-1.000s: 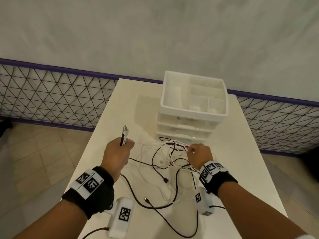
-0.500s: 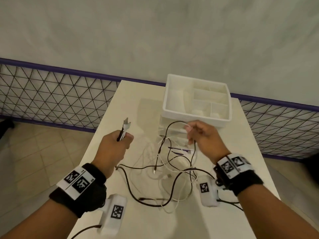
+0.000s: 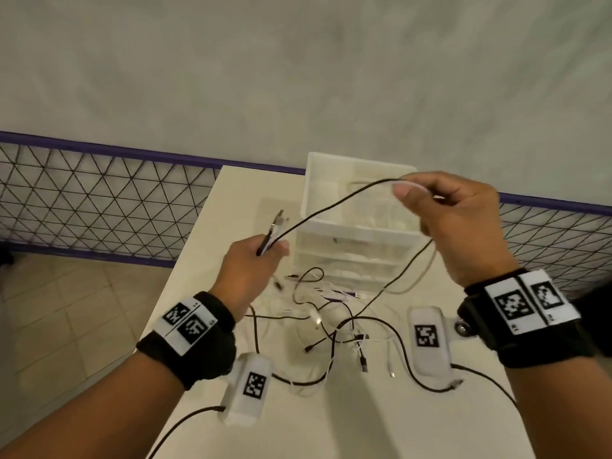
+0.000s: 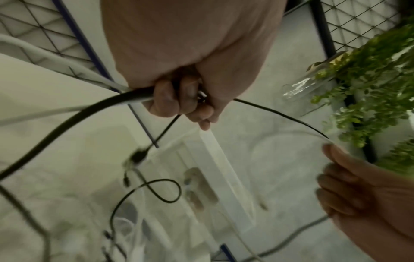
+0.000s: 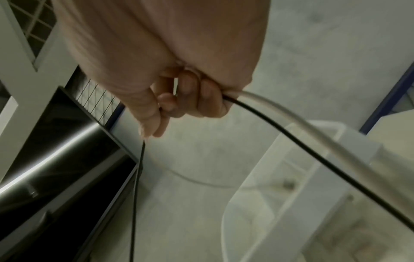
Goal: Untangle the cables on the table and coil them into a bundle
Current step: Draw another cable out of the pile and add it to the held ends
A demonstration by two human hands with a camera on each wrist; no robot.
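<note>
Above the table [image 3: 430, 425], left hand [image 3: 246, 273] and right hand [image 3: 457, 223] each grip one black cable [image 3: 331, 207].

No readable words, brand names or numbers anywhere. Only black-and-white square code markers — two on the left wristband [image 3: 189, 323], two on the right wristband [image 3: 530, 301], one each on the white camera housings under the left wrist [image 3: 254, 385] and the right wrist [image 3: 427, 336]. Tiny print beside the wristband markers — too small to make out.
</note>
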